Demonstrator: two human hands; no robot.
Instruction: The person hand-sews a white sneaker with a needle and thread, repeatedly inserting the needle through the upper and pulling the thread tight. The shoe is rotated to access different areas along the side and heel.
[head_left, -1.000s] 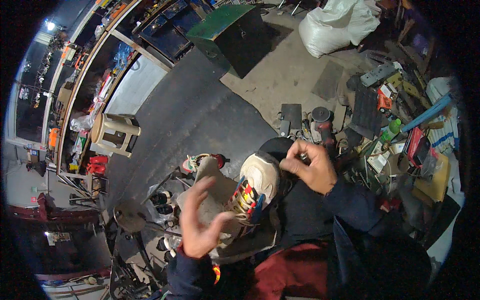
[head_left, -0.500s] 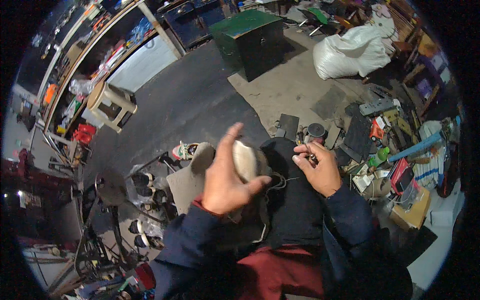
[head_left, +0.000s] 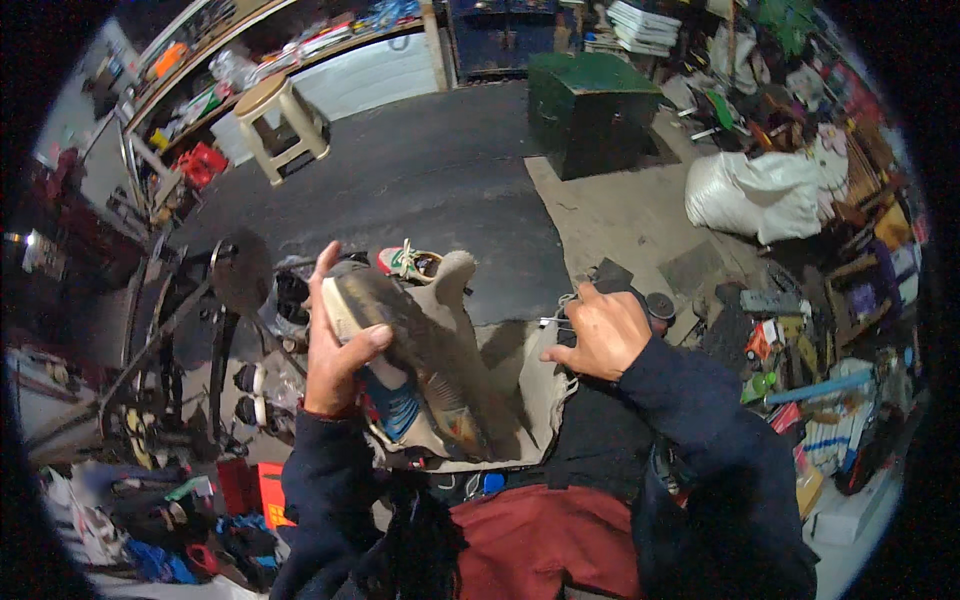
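Note:
My left hand (head_left: 338, 350) is wrapped round a worn shoe (head_left: 392, 318), thumb across its pale edge. The shoe is tilted, its dark sole facing up to the right and blue lacing showing below. A grey-beige cloth (head_left: 505, 385) lies over my lap beneath it. To the right, my right hand (head_left: 605, 332) is closed in a pinch round a small thin tool (head_left: 549, 322); only a pale tip shows, and its kind is unclear. Light thread (head_left: 564, 303) hangs beside these fingers. Beyond the cloth stands a red-and-green sneaker (head_left: 405, 262) with pale laces.
A beige stool (head_left: 283, 125) stands far left and a green chest (head_left: 590, 112) at the back. A white sack (head_left: 755, 195) sits at the far right. Tools and clutter, with a green bottle (head_left: 760, 385), lie right. A black metal stand (head_left: 240, 275) rises at left.
The view has shifted, and the shoe is turned so its sole and blue lacing show. My left hand has moved left and grips it; my right hand has turned palm-down beside the thread.

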